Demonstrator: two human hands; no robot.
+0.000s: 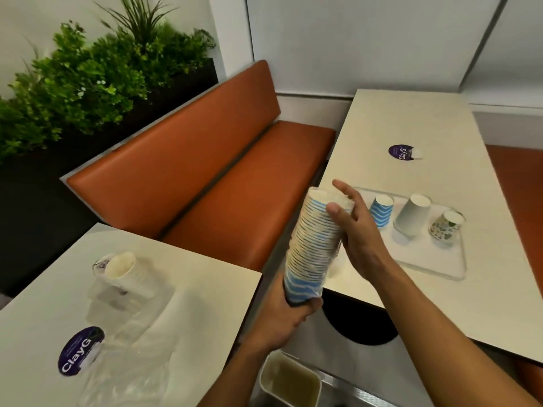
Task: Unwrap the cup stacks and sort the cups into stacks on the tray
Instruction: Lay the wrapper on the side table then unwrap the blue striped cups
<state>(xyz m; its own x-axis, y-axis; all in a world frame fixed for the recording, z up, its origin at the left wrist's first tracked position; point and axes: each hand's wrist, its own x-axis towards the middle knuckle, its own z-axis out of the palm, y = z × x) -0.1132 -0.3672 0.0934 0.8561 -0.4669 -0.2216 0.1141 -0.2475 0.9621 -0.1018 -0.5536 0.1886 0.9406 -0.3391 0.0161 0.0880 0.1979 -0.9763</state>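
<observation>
1. Blue-striped cup stack (314, 245): held tilted at frame centre, off the desks; whether any film still covers it is hard to make out.
2. Left hand (289, 317): clamped round its base, hiding the lowest cup.
3. Right hand (360, 233): pinching the top, thumb in front, fingers partly hidden behind.
4. Tray (458, 274), right of centre: three inverted cups, standing apart.

One camera only, worn on the person's head. It looks forward and down, very near the left hand (282, 321) and right hand (361, 233), which hold a cup stack (311, 248) in the middle of the frame. A near table (191, 280) lies left of the left hand, a far table (411, 118) beyond the right hand.
</observation>
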